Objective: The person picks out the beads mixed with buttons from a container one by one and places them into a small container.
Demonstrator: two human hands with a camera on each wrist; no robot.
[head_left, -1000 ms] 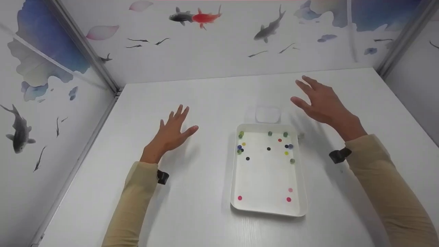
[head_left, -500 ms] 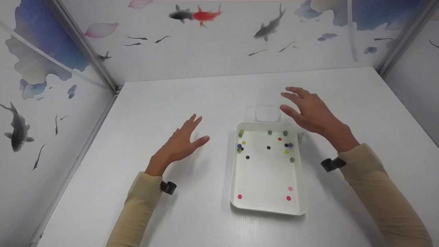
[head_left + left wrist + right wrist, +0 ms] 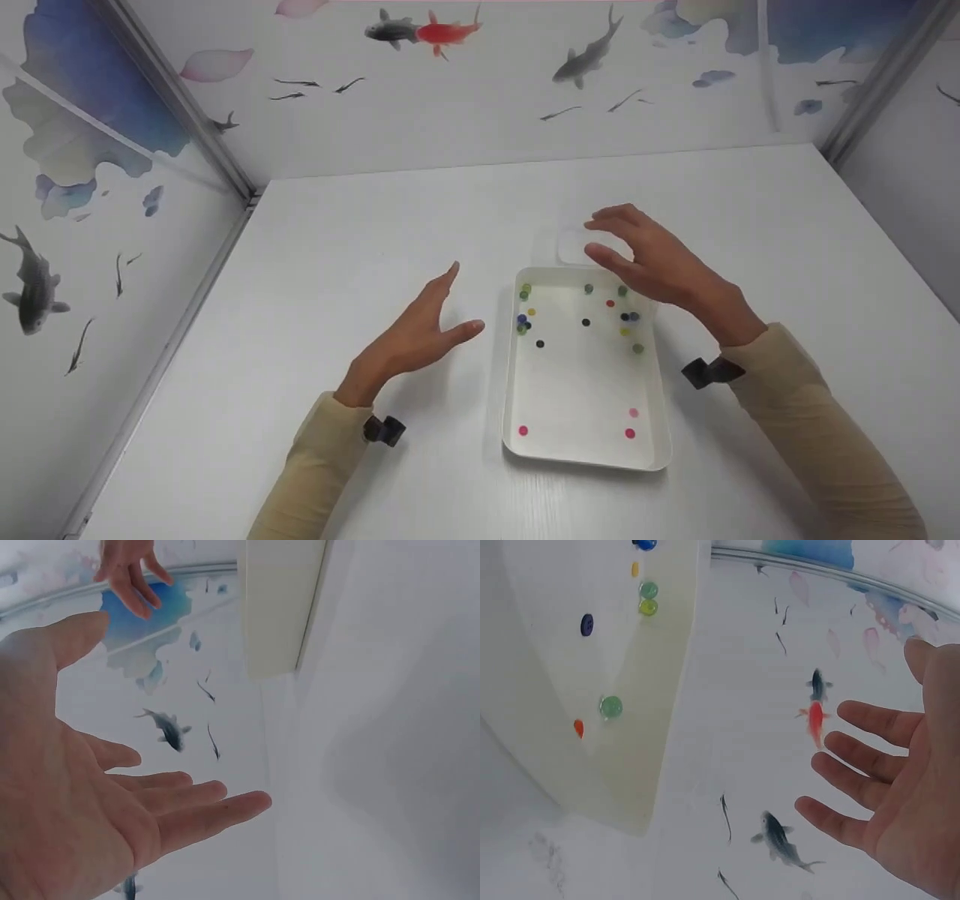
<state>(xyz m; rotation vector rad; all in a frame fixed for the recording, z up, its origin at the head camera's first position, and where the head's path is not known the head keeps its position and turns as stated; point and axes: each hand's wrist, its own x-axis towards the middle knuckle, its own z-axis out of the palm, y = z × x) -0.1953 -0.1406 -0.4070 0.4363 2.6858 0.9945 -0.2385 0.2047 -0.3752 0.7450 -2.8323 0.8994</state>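
Note:
A white rectangular tray (image 3: pixel 577 390) lies on the table, holding several glass marbles and small round buttons. Among them are a green marble (image 3: pixel 610 706), a dark blue button (image 3: pixel 587 625) and a red button (image 3: pixel 579 728). My left hand (image 3: pixel 412 330) hovers left of the tray, fingers extended and thumb apart, holding nothing. Over the tray's far right corner hangs my right hand (image 3: pixel 664 262), its fingers loosely bent and nothing between them. Beneath its fingertips is a clear container (image 3: pixel 571 246) behind the tray, partly covered by that hand.
The white table (image 3: pixel 345 247) is bounded by printed panels with fish, such as the back wall (image 3: pixel 480 112). Metal posts (image 3: pixel 180 97) stand at the corners. Each sleeve carries a black wrist camera, one on the left (image 3: pixel 385 430), one on the right (image 3: pixel 711 371).
Both hands have moved inward toward the tray. The right hand came left and nearer, now partly covering the clear container. The left hand came right and nearer. The tray's contents look the same.

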